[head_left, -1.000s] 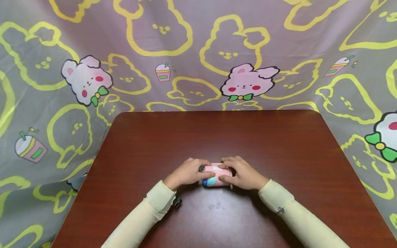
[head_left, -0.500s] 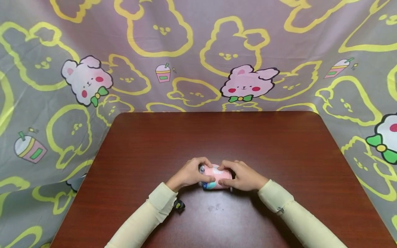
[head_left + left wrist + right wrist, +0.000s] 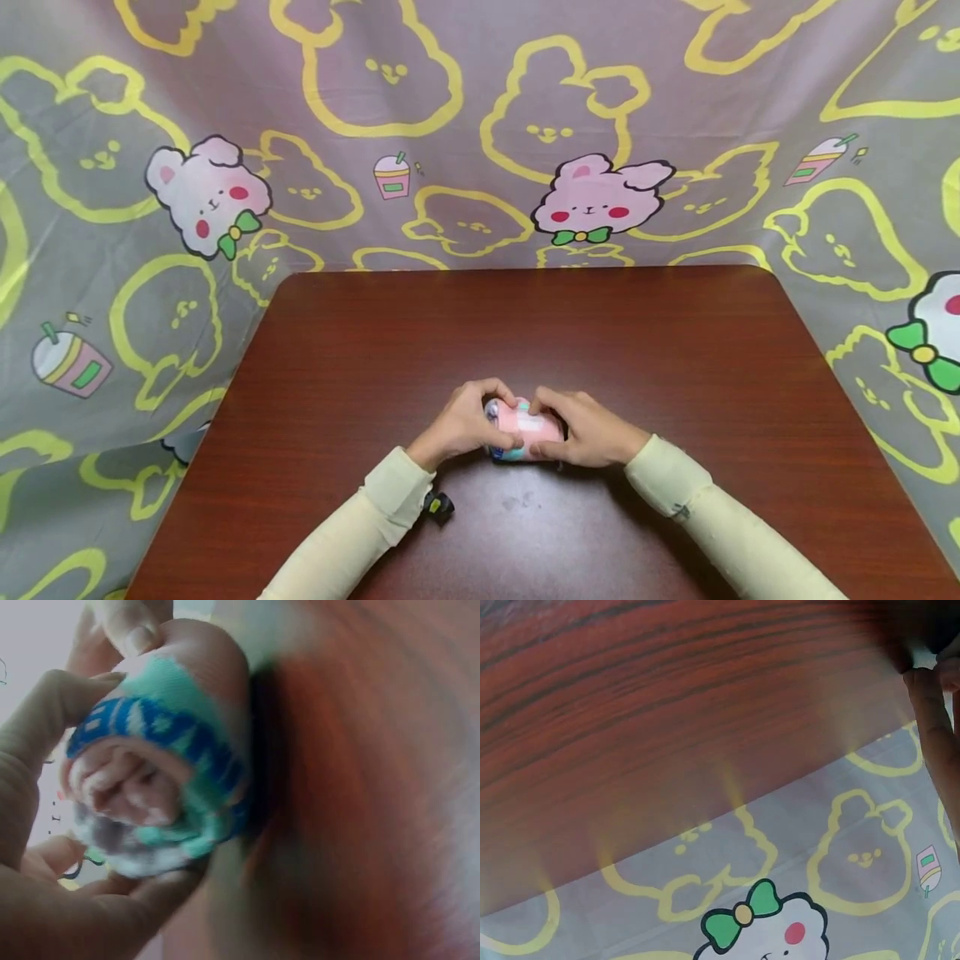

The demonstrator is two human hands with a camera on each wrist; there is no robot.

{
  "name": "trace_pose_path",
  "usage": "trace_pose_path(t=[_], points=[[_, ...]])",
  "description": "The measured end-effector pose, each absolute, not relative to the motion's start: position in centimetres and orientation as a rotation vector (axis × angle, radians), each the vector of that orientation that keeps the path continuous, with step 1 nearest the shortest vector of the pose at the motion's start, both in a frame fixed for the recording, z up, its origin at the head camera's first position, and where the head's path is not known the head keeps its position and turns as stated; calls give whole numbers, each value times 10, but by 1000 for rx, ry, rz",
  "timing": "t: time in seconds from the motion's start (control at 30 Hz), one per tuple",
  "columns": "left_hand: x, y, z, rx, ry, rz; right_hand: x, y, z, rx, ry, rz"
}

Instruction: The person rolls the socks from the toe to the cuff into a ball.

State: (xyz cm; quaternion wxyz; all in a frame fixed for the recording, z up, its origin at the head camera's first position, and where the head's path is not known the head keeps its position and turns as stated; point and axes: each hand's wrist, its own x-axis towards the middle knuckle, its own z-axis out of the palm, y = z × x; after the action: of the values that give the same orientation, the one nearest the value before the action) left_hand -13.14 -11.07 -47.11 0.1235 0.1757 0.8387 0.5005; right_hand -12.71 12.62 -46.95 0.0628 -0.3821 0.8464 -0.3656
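A rolled-up pair of socks, pink with a teal patch, lies across the table in front of me. My left hand grips its left end between curled fingers and thumb. At the other end my right hand holds it with bent fingertips and thumb on top. Close up in the left wrist view, the sock roll shows knitted fabric, a blue lettered band and bunched pink, grey and teal layers at its end. Only some fingers of the right hand enter the right wrist view's edge.
The dark reddish wooden table has rounded far corners. A patterned cloth with rabbit drawings hangs around its back and sides. Beside the left cuff shows a small black object, partly hidden by the sleeve.
The sock roll has turned slightly between my hands, and its right end sits a little nearer me. My left hand and forearm have shifted slightly right; the right forearm stays almost in place.
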Motion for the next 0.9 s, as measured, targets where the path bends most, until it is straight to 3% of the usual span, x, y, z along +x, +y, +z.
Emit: trace_pose_path(t=[0.2, 0.47, 0.6, 0.77, 0.83, 0.9], points=[[-130, -109, -471, 748, 2506, 1563, -130, 128, -469, -1106, 2575, -1233], [-137, -108, -448, 1569, 2620, 1480, -131, 127, -443, -1084, 2656, -1097], [-139, -108, -441, 1797, 2643, 1435, -129, 125, -436, -1113, 2743, -1059], [-136, -107, -439, 1793, 2771, 1462, -128, 124, -436, -1136, 2926, -1125], [-131, -104, -441, 1634, 2878, 1559, -130, 124, -436, -1151, 3030, -1168], [-123, -97, -442, 1292, 2916, 1761, -132, 125, -436, -1168, 3134, -1200]])
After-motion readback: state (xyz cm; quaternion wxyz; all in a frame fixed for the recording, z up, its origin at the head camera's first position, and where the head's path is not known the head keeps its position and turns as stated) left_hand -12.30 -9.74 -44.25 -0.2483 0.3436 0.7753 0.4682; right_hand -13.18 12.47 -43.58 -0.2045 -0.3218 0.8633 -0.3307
